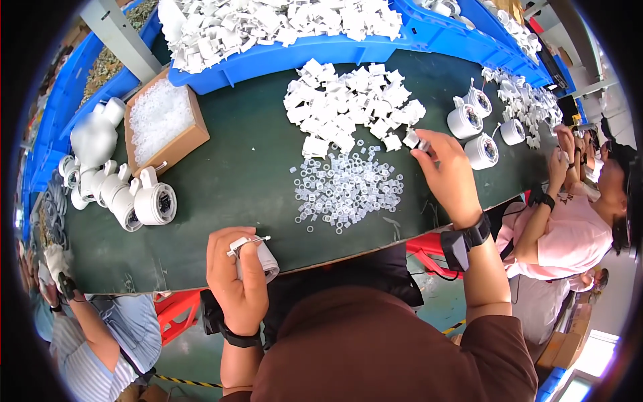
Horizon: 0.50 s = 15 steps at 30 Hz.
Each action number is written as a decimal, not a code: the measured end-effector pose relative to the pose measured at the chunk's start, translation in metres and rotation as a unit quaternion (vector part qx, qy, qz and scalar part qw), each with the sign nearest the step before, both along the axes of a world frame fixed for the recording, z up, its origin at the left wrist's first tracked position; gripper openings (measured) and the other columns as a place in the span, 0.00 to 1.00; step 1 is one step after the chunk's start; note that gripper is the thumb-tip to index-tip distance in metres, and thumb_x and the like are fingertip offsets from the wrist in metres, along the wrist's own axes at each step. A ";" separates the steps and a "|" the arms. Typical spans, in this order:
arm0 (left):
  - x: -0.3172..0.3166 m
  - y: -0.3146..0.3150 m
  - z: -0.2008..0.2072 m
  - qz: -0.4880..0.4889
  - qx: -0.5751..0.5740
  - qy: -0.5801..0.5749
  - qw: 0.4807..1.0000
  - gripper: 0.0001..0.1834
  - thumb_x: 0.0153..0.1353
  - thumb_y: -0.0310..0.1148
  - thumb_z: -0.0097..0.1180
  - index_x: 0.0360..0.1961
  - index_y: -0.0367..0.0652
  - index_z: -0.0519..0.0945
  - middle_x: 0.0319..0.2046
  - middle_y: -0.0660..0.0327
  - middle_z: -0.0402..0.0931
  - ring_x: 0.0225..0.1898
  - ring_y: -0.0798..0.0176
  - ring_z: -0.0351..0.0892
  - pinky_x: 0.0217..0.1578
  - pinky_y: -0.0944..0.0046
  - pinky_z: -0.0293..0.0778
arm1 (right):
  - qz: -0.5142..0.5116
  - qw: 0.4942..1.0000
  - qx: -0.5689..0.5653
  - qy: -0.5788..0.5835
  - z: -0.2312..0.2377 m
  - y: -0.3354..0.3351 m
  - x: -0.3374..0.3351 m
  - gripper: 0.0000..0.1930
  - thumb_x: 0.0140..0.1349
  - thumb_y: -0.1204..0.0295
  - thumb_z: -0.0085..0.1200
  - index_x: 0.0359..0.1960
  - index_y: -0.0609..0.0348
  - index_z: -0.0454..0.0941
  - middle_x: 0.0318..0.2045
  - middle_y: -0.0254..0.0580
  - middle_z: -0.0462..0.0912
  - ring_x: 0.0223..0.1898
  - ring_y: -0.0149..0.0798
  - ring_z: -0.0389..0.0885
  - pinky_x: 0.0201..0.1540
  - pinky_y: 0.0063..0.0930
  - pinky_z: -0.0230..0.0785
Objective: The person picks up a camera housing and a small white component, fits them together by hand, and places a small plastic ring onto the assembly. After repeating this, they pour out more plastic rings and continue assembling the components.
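My left hand (234, 275) is closed around a white cylindrical housing (266, 262) at the table's near edge. A thin metal pin (256, 241) with a pale tip lies across the housing's top, by my thumb. Out to the right, my right hand (447, 175) pinches a small white plastic bracket (412, 139) between thumb and fingers. That bracket is beside a pile of similar white brackets (348, 107). Nearer to me lies a heap of small clear plastic rings (348, 187). My fingers partly cover both held pieces.
Assembled white housings (155, 201) stand at the left, and several more (465, 120) at the right. A cardboard box (191, 141) holds translucent small parts. Blue bins (288, 60) line the back of the green table (234, 181). People work on both sides.
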State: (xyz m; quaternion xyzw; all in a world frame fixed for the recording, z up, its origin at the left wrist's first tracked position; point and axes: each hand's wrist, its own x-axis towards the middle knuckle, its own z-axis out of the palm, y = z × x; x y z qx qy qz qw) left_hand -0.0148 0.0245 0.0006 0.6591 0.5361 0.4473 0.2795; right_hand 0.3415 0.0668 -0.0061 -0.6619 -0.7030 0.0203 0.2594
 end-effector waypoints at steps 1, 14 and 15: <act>-0.001 -0.001 -0.001 0.007 -0.003 -0.009 1.000 0.07 0.70 0.28 0.51 0.38 0.35 0.77 0.40 0.50 0.80 0.41 0.53 0.78 0.45 0.58 0.74 | -0.027 0.999 -0.017 0.024 -0.001 0.000 0.000 0.19 0.64 0.75 0.63 0.57 0.55 0.80 0.43 0.48 0.84 0.39 0.43 0.84 0.42 0.33 0.77; 0.011 -0.005 0.011 -0.136 -0.074 -0.138 0.978 0.07 0.69 0.27 0.53 0.39 0.34 0.80 0.50 0.47 0.82 0.47 0.55 0.80 0.50 0.60 0.74 | 0.207 0.848 -0.182 0.453 0.036 -0.026 -0.115 0.18 0.65 0.87 0.58 0.56 0.62 0.82 0.46 0.37 0.79 0.47 0.30 0.79 0.49 0.24 0.73; 0.011 -0.006 0.010 -0.143 -0.088 -0.166 0.972 0.06 0.68 0.27 0.56 0.41 0.35 0.80 0.50 0.47 0.82 0.48 0.50 0.82 0.52 0.57 0.74 | 0.230 0.843 -0.188 0.448 0.035 -0.027 -0.128 0.18 0.65 0.87 0.58 0.55 0.60 0.84 0.47 0.38 0.78 0.47 0.30 0.78 0.49 0.23 0.72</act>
